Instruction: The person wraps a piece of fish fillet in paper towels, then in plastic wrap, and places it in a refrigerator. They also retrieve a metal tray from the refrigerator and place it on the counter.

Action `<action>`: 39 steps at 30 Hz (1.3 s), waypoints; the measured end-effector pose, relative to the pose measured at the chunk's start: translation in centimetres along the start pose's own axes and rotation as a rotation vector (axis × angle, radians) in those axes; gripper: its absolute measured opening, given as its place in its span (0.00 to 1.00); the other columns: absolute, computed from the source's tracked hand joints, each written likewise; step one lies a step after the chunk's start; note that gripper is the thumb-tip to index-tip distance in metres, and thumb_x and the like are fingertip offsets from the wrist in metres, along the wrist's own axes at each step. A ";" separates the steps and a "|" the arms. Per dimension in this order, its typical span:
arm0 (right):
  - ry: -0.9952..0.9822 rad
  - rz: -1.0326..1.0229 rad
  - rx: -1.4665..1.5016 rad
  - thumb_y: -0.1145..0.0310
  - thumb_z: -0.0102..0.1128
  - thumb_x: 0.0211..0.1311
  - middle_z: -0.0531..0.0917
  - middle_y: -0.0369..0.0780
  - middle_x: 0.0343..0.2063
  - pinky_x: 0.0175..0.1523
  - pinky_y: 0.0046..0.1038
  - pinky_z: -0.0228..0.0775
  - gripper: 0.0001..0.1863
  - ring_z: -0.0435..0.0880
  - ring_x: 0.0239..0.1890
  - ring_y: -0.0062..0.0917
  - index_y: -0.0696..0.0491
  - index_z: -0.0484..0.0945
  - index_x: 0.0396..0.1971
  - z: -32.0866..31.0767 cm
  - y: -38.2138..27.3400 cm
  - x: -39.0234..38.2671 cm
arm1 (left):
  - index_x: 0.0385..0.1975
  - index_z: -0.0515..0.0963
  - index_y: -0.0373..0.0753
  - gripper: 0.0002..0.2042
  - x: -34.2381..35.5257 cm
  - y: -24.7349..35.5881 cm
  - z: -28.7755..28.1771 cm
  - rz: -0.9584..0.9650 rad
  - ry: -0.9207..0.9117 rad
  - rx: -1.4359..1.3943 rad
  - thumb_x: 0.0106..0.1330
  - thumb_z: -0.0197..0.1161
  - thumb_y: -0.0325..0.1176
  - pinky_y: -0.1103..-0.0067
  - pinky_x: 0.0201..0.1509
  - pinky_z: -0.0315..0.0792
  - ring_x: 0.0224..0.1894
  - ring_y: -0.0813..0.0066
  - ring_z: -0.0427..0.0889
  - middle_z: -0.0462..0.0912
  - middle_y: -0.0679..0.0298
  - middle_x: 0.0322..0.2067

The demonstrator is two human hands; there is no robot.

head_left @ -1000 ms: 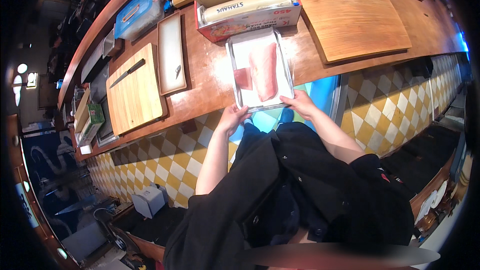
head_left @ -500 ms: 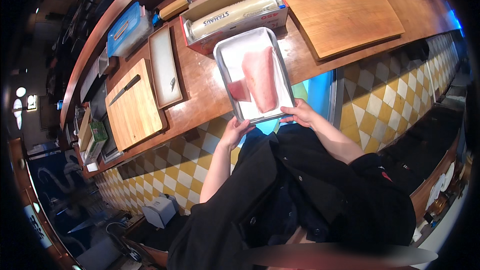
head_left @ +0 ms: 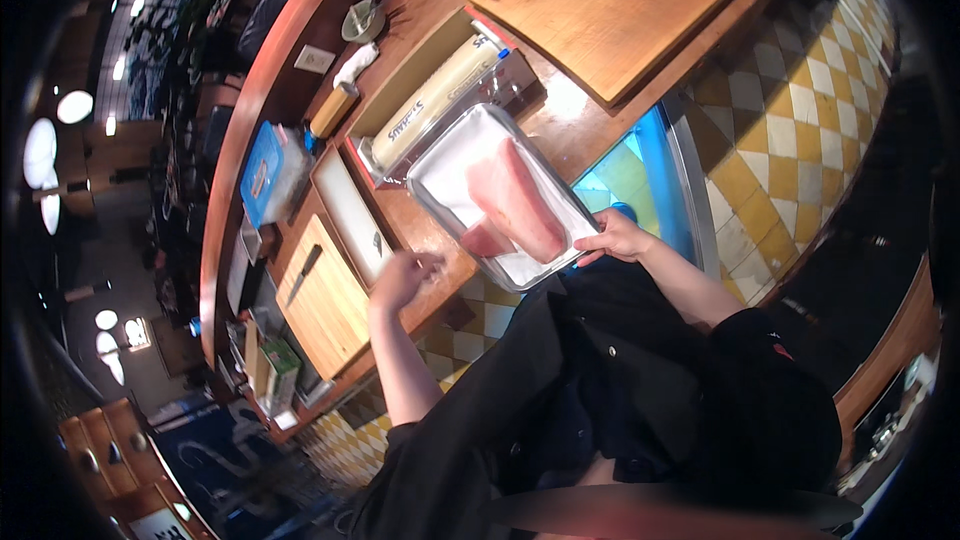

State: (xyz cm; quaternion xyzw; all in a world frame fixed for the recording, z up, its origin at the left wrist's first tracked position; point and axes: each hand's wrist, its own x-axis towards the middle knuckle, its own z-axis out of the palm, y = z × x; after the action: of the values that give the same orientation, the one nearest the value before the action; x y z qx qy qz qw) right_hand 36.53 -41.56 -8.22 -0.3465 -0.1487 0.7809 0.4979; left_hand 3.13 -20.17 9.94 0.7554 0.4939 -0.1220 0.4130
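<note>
My right hand [head_left: 614,238] is closed on the near right corner of a metal tray [head_left: 434,210] lined with white paper. On the liner lie a long pink block of raw fish [head_left: 518,202] and a smaller, darker piece [head_left: 487,239] beside its left edge. The tray tilts in front of me, over the counter's near edge. Left of the tray and apart from it is my left hand [head_left: 402,278], blurred, with fingers loosely apart and nothing visible in them. It is nearest a long shallow dish [head_left: 347,192] with a small dark item on it.
A cutting board [head_left: 325,300] with a dark-handled knife [head_left: 306,271] lies at left. Behind the tray stands an opened box [head_left: 513,83] holding a wrap roll [head_left: 430,105]. A larger board [head_left: 610,10] occupies the far right. A blue-lidded container [head_left: 272,170] sits at the counter's back.
My left hand has let go of the tray and moved left toward the long dish. The right hand still holds the tray, which has turned and tilted. The whole view has rotated.
</note>
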 end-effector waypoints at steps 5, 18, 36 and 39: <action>0.019 -0.041 0.003 0.76 0.69 0.61 0.84 0.46 0.45 0.47 0.39 0.87 0.20 0.87 0.47 0.32 0.66 0.77 0.52 0.4 0.9 -0.3 | 0.48 0.83 0.37 0.11 8.8 16.3 -2.6 0.569 0.563 0.205 0.72 0.61 0.35 0.73 0.45 0.80 0.42 0.66 0.86 0.85 0.55 0.41; 0.100 -0.047 0.016 0.78 0.68 0.61 0.84 0.47 0.46 0.49 0.43 0.86 0.20 0.86 0.46 0.35 0.67 0.77 0.52 1.4 2.8 -0.7 | 0.62 0.76 0.51 0.19 16.5 9.0 -3.1 0.842 0.696 0.761 0.72 0.58 0.40 0.61 0.73 0.62 0.68 0.56 0.71 0.76 0.65 0.64; 0.074 0.010 -0.098 0.81 0.63 0.63 0.84 0.45 0.46 0.46 0.41 0.88 0.18 0.87 0.44 0.33 0.63 0.76 0.53 4.0 -3.2 -2.0 | 0.66 0.70 0.32 0.28 6.3 6.4 0.0 0.423 0.792 -0.771 0.81 0.37 0.49 0.73 0.74 0.55 0.69 0.66 0.67 0.74 0.51 0.63; 0.049 -0.024 -0.130 0.78 0.65 0.63 0.84 0.45 0.44 0.43 0.41 0.88 0.18 0.87 0.43 0.33 0.64 0.76 0.53 5.4 -5.3 -2.3 | 0.64 0.69 0.30 0.31 5.8 6.1 -0.9 0.373 0.696 -1.137 0.81 0.34 0.53 0.72 0.70 0.63 0.62 0.66 0.74 0.77 0.54 0.59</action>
State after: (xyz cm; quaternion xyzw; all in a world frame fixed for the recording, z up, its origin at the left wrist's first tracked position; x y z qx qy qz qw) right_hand 37.03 -40.54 -0.36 -0.3953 -0.1913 0.7548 0.4873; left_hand 10.92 -16.87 10.16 0.4892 0.4469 0.4785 0.5762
